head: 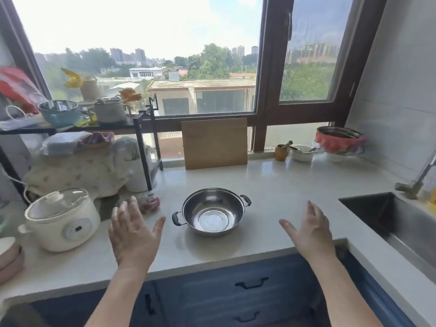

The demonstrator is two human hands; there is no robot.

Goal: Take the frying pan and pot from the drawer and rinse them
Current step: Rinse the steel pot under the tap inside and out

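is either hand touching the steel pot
No, the left hand and right hand hover open on either side of the pot, apart from it.

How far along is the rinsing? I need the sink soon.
The pot is out, standing on the counter between the open left hand and right hand; neither touches it. No frying pan shows. The sink holds nothing visible, so rinsing remains.

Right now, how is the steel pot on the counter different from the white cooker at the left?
The steel pot is shiny bare metal, open with no lid, and empty; the white cooker is white, closed by a glass lid, and has a round dial on its front. The pot is shallow with two black handles; the cooker is taller. Both stand upright on the counter, untouched by either hand.
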